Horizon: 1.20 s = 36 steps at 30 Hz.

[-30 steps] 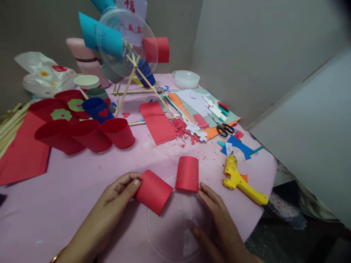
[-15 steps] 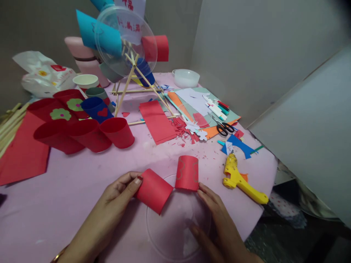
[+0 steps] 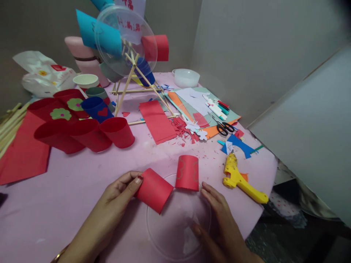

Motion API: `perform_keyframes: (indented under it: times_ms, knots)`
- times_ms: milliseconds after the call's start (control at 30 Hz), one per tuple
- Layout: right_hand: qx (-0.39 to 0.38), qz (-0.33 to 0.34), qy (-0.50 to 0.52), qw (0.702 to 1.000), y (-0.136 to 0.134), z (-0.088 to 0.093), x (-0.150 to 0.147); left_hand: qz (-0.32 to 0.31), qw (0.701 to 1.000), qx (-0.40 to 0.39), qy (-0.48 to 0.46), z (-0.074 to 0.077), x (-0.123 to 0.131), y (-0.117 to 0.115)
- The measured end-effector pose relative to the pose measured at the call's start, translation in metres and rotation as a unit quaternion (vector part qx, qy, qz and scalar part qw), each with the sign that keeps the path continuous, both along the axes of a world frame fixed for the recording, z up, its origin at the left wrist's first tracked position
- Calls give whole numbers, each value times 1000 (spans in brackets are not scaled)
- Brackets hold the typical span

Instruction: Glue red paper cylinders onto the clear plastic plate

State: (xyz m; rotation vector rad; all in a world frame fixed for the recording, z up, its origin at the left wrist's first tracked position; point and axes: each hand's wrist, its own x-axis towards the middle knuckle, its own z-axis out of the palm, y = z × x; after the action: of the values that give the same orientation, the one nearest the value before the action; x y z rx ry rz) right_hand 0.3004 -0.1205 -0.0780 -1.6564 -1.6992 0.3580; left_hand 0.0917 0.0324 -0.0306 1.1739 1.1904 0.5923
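A red paper tube (image 3: 154, 190) is pinched at its left end between the thumb and fingers of my left hand (image 3: 124, 191). Its other end rests at the rim of a clear round plastic lid (image 3: 175, 223) lying on the table. A second red paper tube (image 3: 187, 172), with brown curved outlines, stands at the lid's far edge and nearly meets the first. My right hand (image 3: 219, 219) is open at the lid's right side, thumb over the lid and fingers apart, just short of the second tube.
A yellow glue gun (image 3: 238, 179) lies to the right, below black-handled scissors (image 3: 225, 128) and markers (image 3: 216, 109). Several red tubes (image 3: 117, 132) stand at left. Behind rises a stick stand (image 3: 133, 65) with a wheel of coloured tubes. Red paper sheets (image 3: 157, 122) lie mid-table.
The fingers of my right hand have drawn slightly away from the second red paper tube. My left hand and both tubes are practically where they were.
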Motion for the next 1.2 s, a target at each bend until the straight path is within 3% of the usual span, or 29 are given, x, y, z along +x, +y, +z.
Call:
perform_keyframes:
  times_ms: [333,1200]
  knots:
    - [30,-3,13,999,0,-1,1,11,1000,5,0,4,4,0]
    - [0,-2,5,1000,-1,-1,1,-3,1000,2,6,1,3,0]
